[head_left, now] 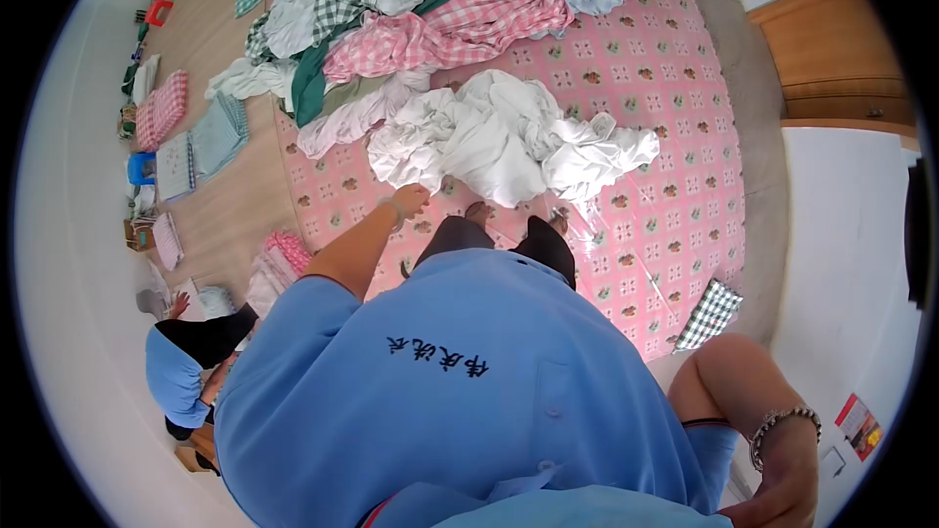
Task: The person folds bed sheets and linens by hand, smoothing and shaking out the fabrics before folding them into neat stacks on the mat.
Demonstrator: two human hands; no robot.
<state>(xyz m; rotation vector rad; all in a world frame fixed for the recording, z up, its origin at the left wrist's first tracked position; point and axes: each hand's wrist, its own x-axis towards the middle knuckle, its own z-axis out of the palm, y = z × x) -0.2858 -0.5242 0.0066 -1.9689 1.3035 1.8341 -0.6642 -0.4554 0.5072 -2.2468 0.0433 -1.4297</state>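
A crumpled white sheet (499,132) lies heaped on the floor in front of my feet. My left hand (411,200), with a band at its wrist, hangs by the near edge of that sheet. Its fingers are loosely bent and nothing shows in them; whether they touch the sheet I cannot tell. Raised close to the camera at the lower right, my right hand (781,501) wears a beaded bracelet. Its fingers are curled at the edge of light blue fabric (597,510), apparently my shirt's collar, and the frame's bottom edge cuts them off.
Beyond the sheet spreads a pile of green, pink-checked and white bedding (440,34). A pink patterned mat (675,156) covers the floor. Folded pink cloth (166,110) and blue cloth (220,132) lie at left, near a co-worker (181,372). A checked folded cloth (709,315) lies at right.
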